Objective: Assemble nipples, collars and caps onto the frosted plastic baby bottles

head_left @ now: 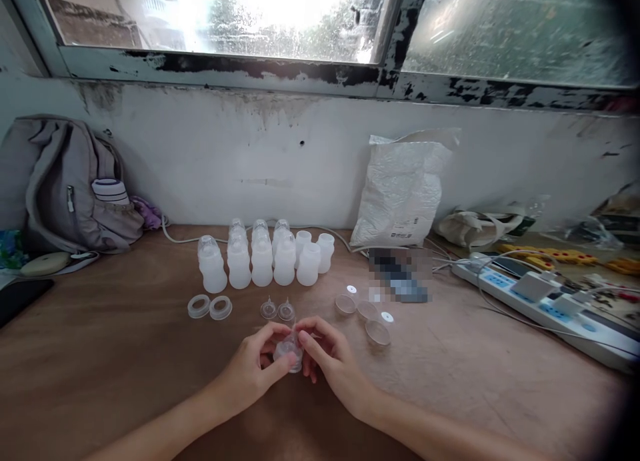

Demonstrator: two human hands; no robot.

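Note:
Near the table's front, my left hand [257, 364] is closed round a translucent bottle collar [289, 356]. A clear nipple [294, 333] rises from the collar, and the fingers of my right hand [330, 360] pinch it; my fingers partly hide both parts. Just beyond my hands lie two loose clear nipples [269, 309], tips up. Two translucent collar rings [199, 306] lie flat to their left. To the right are several clear round caps [379, 332] and small white discs [387, 317]. Behind these, white baby bottles [213, 271] stand in rows, some with clear caps on top.
A white plastic bag [400, 188] leans against the wall. A pixelated dark object [400, 278] lies before it. On the right is a power strip [540, 308] with plugs and cables. At the left stand a grey backpack [65, 181] and a black flat object [23, 300].

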